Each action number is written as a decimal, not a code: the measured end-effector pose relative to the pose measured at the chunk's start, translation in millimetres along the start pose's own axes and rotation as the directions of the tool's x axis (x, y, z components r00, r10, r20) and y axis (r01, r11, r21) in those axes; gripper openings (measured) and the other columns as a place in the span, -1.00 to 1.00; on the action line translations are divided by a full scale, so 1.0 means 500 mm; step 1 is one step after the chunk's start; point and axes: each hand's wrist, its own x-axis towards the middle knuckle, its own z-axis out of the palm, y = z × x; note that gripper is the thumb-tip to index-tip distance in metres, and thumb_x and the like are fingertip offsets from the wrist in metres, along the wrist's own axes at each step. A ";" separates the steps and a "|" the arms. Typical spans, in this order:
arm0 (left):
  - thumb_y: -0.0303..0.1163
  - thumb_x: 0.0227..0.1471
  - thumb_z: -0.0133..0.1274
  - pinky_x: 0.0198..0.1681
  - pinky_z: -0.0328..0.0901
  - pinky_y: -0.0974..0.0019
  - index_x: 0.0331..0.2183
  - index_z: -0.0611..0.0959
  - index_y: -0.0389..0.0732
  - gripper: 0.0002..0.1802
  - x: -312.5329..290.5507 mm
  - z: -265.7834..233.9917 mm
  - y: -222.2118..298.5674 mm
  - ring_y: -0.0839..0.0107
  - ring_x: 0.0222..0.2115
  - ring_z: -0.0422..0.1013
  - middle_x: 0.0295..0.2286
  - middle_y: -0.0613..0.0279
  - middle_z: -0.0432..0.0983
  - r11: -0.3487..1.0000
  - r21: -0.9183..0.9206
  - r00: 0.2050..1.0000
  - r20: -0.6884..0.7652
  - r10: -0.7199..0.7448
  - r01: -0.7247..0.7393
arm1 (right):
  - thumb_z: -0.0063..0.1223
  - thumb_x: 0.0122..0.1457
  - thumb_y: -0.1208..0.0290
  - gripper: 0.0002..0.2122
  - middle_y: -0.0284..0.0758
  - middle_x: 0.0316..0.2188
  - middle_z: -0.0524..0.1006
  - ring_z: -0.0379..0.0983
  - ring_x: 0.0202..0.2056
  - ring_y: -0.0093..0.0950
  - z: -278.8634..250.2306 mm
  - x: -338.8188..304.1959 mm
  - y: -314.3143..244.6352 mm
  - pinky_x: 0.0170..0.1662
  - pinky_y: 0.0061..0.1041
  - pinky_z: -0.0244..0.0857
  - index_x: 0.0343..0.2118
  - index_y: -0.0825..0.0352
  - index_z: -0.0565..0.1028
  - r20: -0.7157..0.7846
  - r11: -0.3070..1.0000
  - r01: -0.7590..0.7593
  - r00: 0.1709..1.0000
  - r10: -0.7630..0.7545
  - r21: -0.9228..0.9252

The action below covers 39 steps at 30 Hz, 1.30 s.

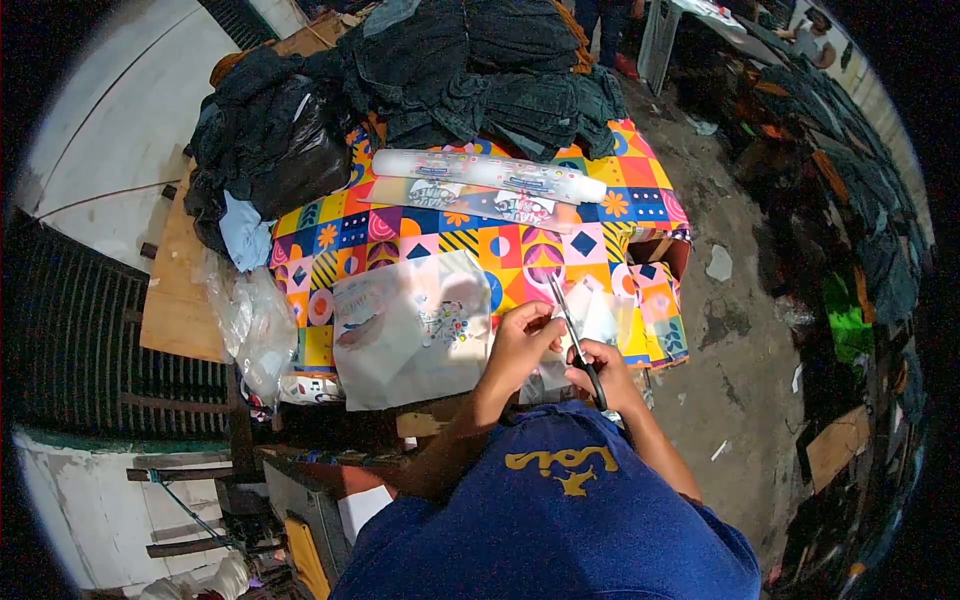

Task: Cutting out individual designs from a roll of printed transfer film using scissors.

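My right hand point(610, 376) grips a pair of scissors point(574, 335) by the black handles, the metal blades pointing away from me over the table. Close beside the blades is my left hand point(524, 345), its fingers pinched together; whatever is between them is too small to make out. Pale pieces of sheet point(600, 318) lie just past the scissors. Left of my hands a large translucent sheet point(400, 375) with small coloured prints rests on the patterned tablecloth point(385, 228).
A roll of clear printed film point(480, 172) lies across the table, with flat printed film point(450, 194) before it. Stacked dark garments point(470, 75) fill the far side. A clear plastic bag point(255, 325) hangs at the left edge. More dark cloth lies along the right, with a person point(812, 42) far back.
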 end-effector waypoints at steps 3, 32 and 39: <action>-0.51 -0.06 0.04 -0.54 0.28 0.53 -0.44 0.52 -0.36 -0.89 -0.001 0.010 -0.003 0.61 -0.62 0.33 -0.60 0.33 0.42 0.994 -0.104 0.997 -0.077 -0.024 0.016 | 0.18 -0.04 0.41 -0.82 -0.57 -0.77 0.24 0.13 -0.67 -0.78 -0.003 0.002 0.010 -0.61 -0.72 -0.05 -0.48 0.32 0.39 -0.009 1.000 -0.010 1.000 0.010 0.011; -0.51 -0.09 0.06 -0.60 0.21 0.53 -0.47 0.55 -0.41 -0.87 0.003 -0.034 0.057 0.60 -0.67 0.31 -0.63 0.30 0.42 0.972 0.176 0.979 0.101 -0.177 0.157 | 0.23 -0.07 0.40 -0.78 -0.54 -0.75 0.26 0.17 -0.68 -0.74 -0.013 -0.010 -0.004 -0.62 -0.69 0.02 -0.43 0.32 0.39 0.121 0.999 -0.018 0.993 0.014 0.031; -0.46 -0.12 0.08 -0.66 0.15 0.56 -0.49 0.57 -0.35 -0.87 0.010 -0.052 0.062 0.65 -0.69 0.30 -0.69 0.35 0.40 0.923 0.334 0.956 0.150 -0.251 0.190 | 0.27 -0.10 0.31 -0.71 -0.53 -0.70 0.33 0.23 -0.69 -0.72 -0.025 -0.010 0.007 -0.64 -0.72 0.07 -0.44 0.34 0.39 0.163 0.995 0.060 0.986 -0.046 -0.078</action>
